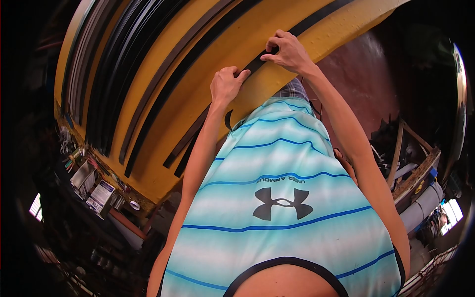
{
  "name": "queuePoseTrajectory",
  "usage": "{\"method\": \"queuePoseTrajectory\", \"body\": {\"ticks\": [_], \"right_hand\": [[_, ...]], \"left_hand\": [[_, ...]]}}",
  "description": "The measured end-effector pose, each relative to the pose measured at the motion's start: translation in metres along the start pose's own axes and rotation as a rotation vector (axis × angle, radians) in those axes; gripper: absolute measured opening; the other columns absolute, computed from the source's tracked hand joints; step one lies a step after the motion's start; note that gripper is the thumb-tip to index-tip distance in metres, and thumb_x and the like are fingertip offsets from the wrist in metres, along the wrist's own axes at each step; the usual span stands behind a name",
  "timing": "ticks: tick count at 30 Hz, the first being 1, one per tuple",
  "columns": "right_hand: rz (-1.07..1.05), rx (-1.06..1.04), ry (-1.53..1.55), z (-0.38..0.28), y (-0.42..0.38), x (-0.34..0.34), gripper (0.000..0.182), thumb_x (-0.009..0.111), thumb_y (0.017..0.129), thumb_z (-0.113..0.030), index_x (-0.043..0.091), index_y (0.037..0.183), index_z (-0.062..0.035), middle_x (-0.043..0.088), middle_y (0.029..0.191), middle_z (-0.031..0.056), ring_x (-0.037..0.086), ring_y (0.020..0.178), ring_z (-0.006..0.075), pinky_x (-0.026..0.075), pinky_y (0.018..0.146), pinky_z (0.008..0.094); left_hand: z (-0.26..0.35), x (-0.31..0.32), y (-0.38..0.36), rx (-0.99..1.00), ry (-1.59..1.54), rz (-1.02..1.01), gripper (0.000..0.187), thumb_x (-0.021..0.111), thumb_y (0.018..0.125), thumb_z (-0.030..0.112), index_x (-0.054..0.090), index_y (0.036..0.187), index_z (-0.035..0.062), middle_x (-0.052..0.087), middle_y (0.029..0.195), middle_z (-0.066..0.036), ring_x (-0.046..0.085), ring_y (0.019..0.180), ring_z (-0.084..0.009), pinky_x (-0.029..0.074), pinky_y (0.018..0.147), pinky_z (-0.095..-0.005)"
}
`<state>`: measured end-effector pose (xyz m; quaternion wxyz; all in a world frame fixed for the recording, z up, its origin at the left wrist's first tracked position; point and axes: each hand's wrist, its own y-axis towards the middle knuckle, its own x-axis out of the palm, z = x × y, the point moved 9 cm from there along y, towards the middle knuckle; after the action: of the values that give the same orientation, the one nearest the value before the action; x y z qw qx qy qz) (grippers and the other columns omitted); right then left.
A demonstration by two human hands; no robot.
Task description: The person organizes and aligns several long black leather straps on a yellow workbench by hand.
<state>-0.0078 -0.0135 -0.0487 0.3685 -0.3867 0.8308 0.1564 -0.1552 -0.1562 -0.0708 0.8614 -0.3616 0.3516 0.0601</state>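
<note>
A long dark strip [256, 65] lies near the front edge of the yellow table [198, 79]. My left hand [228, 85] is closed on it, with thumb and fingers at its edge. Farther right along the same strip, my right hand [288, 51] has its thumb and index finger curled round it in a pinch. A short black curved end [228, 120] hangs by the table edge below my left hand. Beside my left forearm lie a brown strip [185, 140] and a black one, partly hidden by the arm.
More dark strips [116, 74] lie lengthwise on the table's far left, some bunched together. Boxes and papers [100, 196] stand at the lower left. A wooden frame [418, 173] and a grey roll [421, 207] are at the right, beyond the reddish floor [361, 79].
</note>
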Motion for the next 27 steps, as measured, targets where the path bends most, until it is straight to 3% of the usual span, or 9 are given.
{"method": "queuePoseTrajectory", "body": {"ticks": [27], "right_hand": [[0.005,0.002,-0.017,0.0012,0.0022,0.0007,0.036,0.086,0.074,-0.036,0.073,0.091,-0.0063,0.063,0.096,0.0102,0.061,0.096,0.0302,0.05,0.088,0.0413]], "left_hand": [[-0.0014,0.0002,-0.0003,0.017,0.015,0.023,0.045,0.07,0.093,0.048,0.075,0.081,0.0049,0.069,0.063,-0.005,0.065,0.057,-0.0168,0.049,0.06,-0.0352]]}}
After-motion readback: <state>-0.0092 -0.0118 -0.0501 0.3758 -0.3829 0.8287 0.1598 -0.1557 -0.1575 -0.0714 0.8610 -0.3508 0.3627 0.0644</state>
